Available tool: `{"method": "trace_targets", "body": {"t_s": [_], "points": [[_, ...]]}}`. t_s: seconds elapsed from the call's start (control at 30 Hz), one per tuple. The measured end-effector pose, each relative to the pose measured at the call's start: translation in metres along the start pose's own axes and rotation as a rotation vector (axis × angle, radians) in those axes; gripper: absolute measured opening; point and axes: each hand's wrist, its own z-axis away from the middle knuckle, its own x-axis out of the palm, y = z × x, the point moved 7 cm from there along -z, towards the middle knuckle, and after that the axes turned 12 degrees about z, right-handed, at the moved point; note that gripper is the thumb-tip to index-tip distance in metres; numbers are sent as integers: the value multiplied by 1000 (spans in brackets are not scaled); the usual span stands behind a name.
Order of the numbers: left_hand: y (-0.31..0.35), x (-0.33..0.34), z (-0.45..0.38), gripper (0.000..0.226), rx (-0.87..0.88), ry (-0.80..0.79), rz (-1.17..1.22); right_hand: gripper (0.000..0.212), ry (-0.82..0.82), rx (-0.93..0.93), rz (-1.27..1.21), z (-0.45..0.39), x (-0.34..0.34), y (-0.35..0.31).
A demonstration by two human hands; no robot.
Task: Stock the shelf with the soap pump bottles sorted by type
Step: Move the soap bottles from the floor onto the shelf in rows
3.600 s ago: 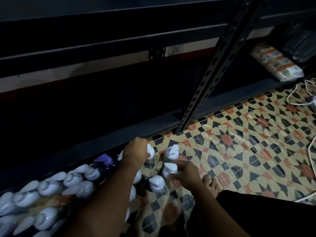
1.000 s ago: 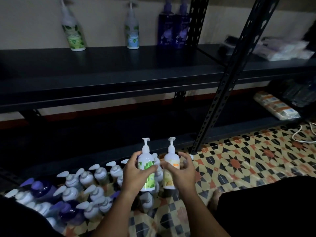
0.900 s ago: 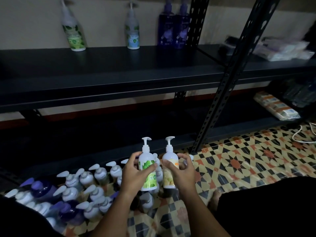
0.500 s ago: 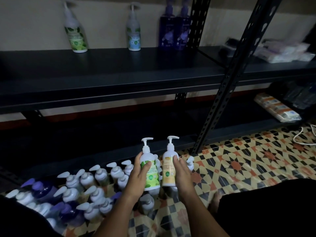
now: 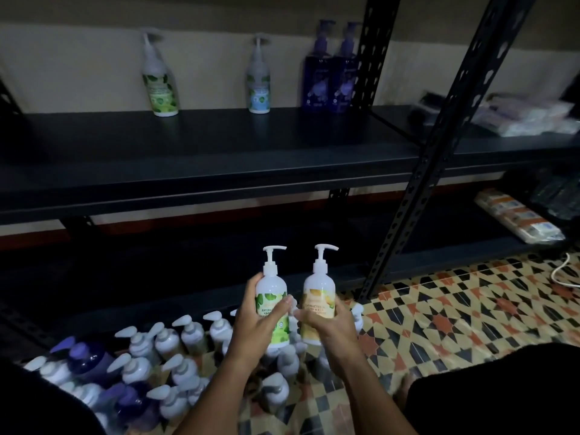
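1. A dim storeroom is showing a patterned tile floor (image 5: 455, 324) running near and right, with a dark metal shelving unit (image 5: 219, 171) standing across the far side.
2. Nearest, on the floor at the left, a crowd of unstocked pump bottles (image 5: 163, 346) is standing upright and packed close, mostly white with a few purple ones among them.
3. Just above that crowd, the left hand (image 5: 254, 324) is wrapping its fingers and thumb around the belly of a green-label bottle (image 5: 272, 304), holding it upright.
4. Just beside it on the right, the right hand (image 5: 329, 321) is gripping a yellow-label bottle (image 5: 318, 306) the same way; the two bottles are sitting close together, apparently not touching.
5. These look like smooth, rigid plastic, probably full and fairly weighty, so the glossy sides may be slipping; taking hold around the mid-body seems safest, since the thin pump neck could be bending or depressing.
6. Farther off, on the middle shelf board, a green-label bottle on the shelf (image 5: 160, 80) is standing at the left, a blue-label bottle (image 5: 259, 80) is standing to its right, and two purple bottles (image 5: 332, 70) are standing beside the upright post.
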Motion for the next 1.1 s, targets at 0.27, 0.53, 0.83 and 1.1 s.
{"method": "trace_targets", "body": {"t_s": [0.27, 0.53, 0.83, 1.1], "points": [[78, -14, -29, 51, 232, 28, 22, 38, -135, -163, -45, -11, 22, -91], [182, -38, -50, 60, 499, 119, -33, 42, -233, -330, -4, -29, 71, -187], [281, -68, -79, 54, 637, 170, -112, 36, -224, -484, -62, -63, 120, -280], [309, -89, -123, 57, 583, 125, -152, 38, -324, -473, -35, -107, 152, -323]]}}
